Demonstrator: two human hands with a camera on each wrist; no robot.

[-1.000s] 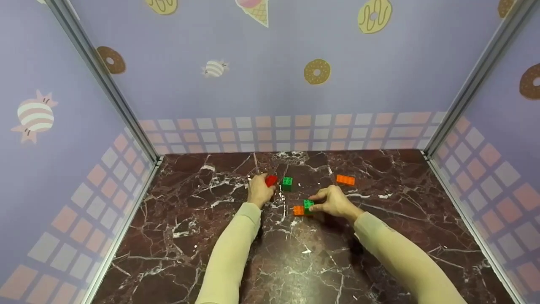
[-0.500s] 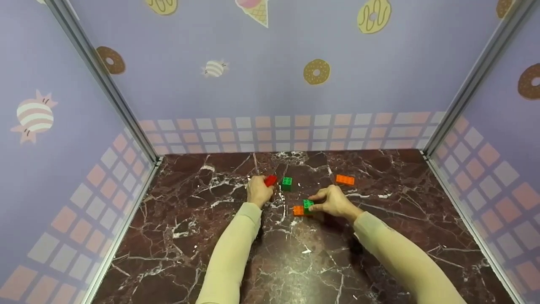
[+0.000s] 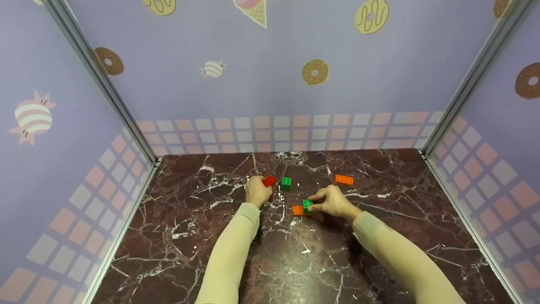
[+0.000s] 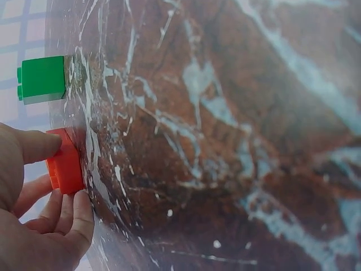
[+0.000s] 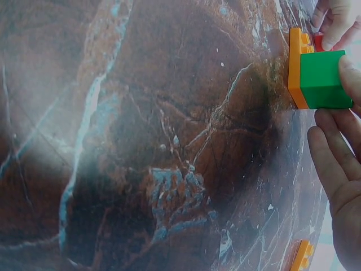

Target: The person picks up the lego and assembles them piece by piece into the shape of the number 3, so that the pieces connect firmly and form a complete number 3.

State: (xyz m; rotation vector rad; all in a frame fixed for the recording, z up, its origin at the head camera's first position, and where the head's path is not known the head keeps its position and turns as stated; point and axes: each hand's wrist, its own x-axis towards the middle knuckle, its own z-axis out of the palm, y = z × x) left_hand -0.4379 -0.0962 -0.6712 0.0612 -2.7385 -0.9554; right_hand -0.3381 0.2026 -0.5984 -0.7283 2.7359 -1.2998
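Observation:
My left hand [image 3: 258, 192] pinches a red toy building brick [image 3: 270, 181] between thumb and fingers, low over the marbled table; the left wrist view shows the brick [image 4: 65, 162] tilted. Just right of it stands a green brick [image 3: 286, 183], untouched. Nearer me, my right hand [image 3: 334, 202] pinches a second green brick [image 3: 307, 206] by its sides. That brick sits on the right part of a flat orange brick [image 3: 298, 210], whose left studs stay uncovered. The right wrist view has the green brick [image 5: 324, 80] against the orange one [image 5: 295, 65].
Another flat orange brick [image 3: 344, 180] lies farther back on the right. The dark marbled tabletop [image 3: 177, 253] runs to patterned purple walls [image 3: 270, 84] at the back and both sides, with metal posts [image 3: 476, 76] in the corners.
The left hand has drawn back very slightly, still pinching the red brick. The right hand and its green brick stay in place on the orange one.

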